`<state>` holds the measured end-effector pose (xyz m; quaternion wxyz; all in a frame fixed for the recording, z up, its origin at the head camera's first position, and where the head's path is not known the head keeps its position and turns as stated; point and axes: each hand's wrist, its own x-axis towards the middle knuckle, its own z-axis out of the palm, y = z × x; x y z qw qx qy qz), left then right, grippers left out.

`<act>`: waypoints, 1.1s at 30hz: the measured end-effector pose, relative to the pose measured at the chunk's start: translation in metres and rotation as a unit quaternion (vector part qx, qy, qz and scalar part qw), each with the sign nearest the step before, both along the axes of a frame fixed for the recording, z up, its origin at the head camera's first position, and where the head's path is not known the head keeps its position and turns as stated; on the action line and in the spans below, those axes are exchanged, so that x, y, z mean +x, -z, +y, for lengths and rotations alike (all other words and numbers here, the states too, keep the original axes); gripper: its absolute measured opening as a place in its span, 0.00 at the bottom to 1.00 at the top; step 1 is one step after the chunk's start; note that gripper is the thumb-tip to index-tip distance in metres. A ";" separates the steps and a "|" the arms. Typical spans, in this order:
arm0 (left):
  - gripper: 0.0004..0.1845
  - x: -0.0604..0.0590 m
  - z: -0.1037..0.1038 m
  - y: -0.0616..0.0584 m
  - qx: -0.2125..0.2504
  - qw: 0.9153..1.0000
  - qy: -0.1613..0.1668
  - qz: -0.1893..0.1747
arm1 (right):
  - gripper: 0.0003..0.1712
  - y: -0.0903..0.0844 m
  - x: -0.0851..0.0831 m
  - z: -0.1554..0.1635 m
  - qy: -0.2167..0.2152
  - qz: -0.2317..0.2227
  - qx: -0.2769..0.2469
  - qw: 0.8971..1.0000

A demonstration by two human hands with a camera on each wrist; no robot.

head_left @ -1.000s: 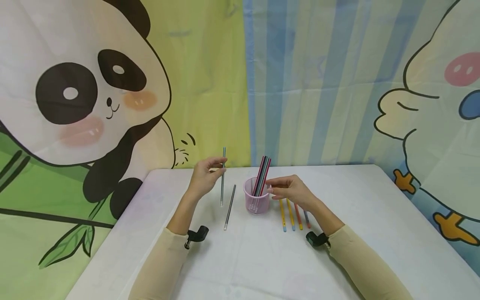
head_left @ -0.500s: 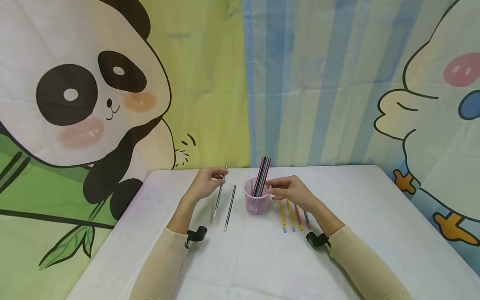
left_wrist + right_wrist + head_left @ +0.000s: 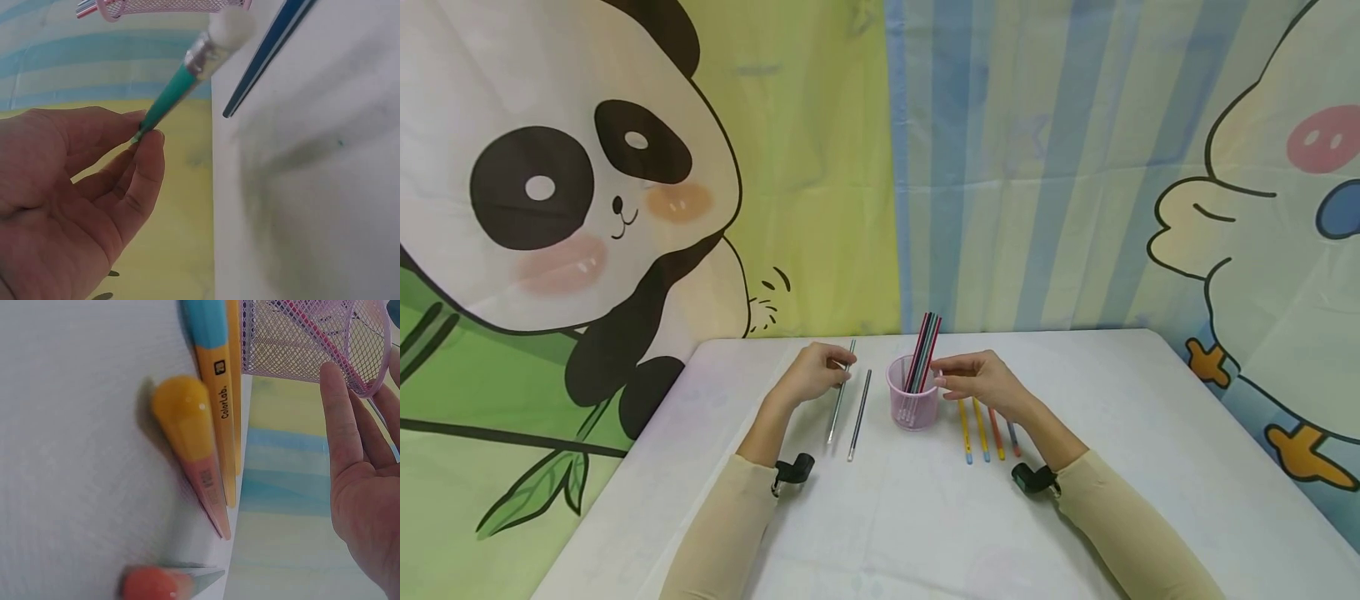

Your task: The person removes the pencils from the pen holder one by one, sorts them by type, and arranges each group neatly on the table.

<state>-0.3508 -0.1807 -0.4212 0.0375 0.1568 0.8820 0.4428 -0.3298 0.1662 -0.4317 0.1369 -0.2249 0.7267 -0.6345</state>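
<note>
My left hand (image 3: 816, 372) pinches a green pencil (image 3: 837, 410) between thumb and fingertips. In the left wrist view its white eraser end points at the camera. The pencil slants over the table, and whether its low end touches cannot be told. Just right of it lies a dark blue pencil (image 3: 860, 417). At the pink mesh pencil cup (image 3: 915, 410) my right hand (image 3: 981, 381) holds the right side of the rim with thumb and fingers. Several dark and red pencils (image 3: 923, 350) lean inside the cup.
Several pencils lie in a row right of the cup, partly under my right hand: yellow pencils (image 3: 966, 433), a red one (image 3: 997, 435) and a blue-grey one (image 3: 1013, 438). A white cloth covers the table (image 3: 895, 517). A printed curtain (image 3: 1000, 167) hangs behind its far edge.
My left hand has come down and slightly toward me, and the green pencil has gone from upright to slanted, its eraser end nearer me. The right hand and cup have stayed put.
</note>
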 end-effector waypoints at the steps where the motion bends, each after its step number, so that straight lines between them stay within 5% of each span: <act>1: 0.16 0.000 0.000 0.001 -0.001 1.000 0.000 -0.001 | 0.29 0.000 0.000 0.000 0.000 0.000 0.000 1.000; 21: 0.16 -0.004 0.007 0.014 -0.008 1.000 -0.013 -0.013 | 0.29 -0.001 0.000 -0.001 0.001 -0.002 0.000 1.000; 33: 0.15 -0.006 0.009 0.022 -0.056 0.998 -0.015 -0.020 | 0.29 0.001 -0.001 0.000 0.000 0.001 0.001 1.000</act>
